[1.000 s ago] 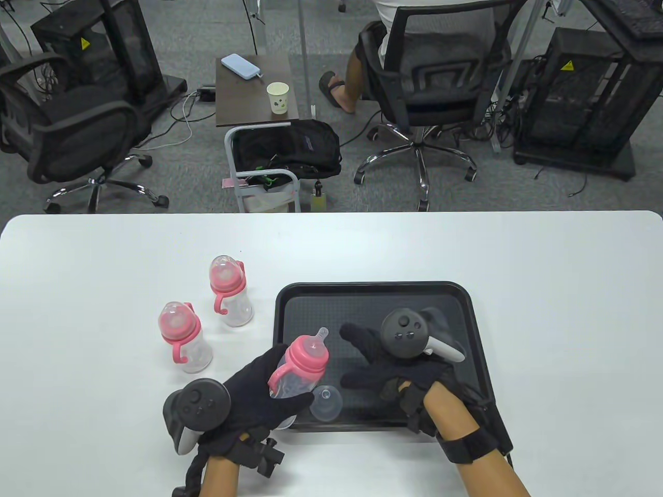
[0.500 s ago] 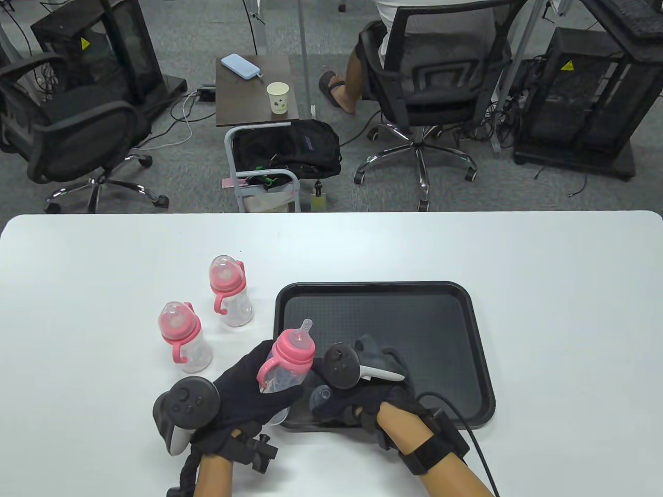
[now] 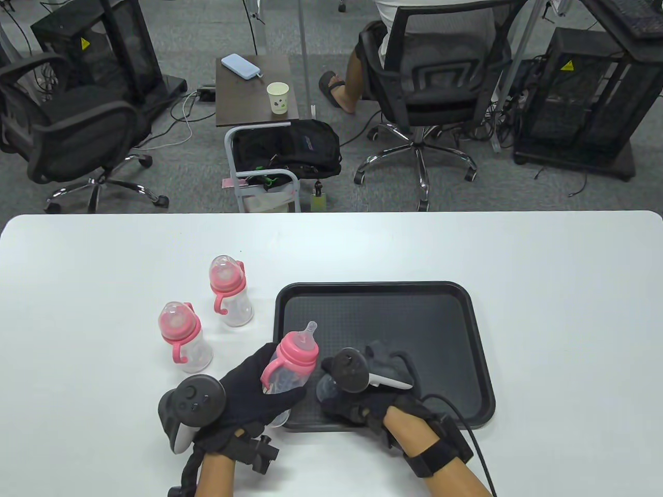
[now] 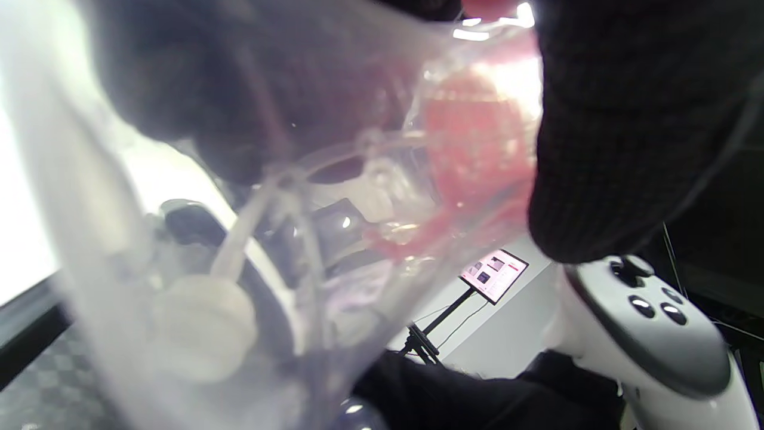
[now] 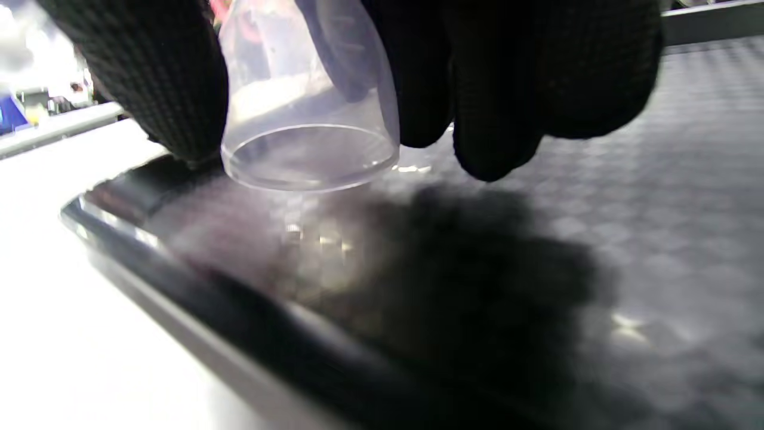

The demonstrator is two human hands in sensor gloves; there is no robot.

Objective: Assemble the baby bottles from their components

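My left hand (image 3: pixel 254 388) grips a clear baby bottle (image 3: pixel 287 370) with a pink collar, pink handle and bare teat, tilted up to the right over the tray's near left corner. It fills the left wrist view (image 4: pixel 310 227). My right hand (image 3: pixel 357 401) holds the clear dome cap (image 3: pixel 325 387) just right of the bottle. In the right wrist view the fingers (image 5: pixel 489 77) pinch the cap (image 5: pixel 307 119), open end down, a little above the black tray (image 5: pixel 250 334). Two capped bottles stand on the table, one nearer (image 3: pixel 182 336) and one farther (image 3: pixel 229 289).
The black tray (image 3: pixel 445 310) lies at the table's middle, with only my right hand and the cap over it. The white table (image 3: pixel 559 310) reaches to the far edge. Office chairs, a side table and a trolley stand beyond it.
My right hand moved from the tray's middle to the cap at the near left corner, closed on it and lifted it. My left hand with the bottle shifted slightly.
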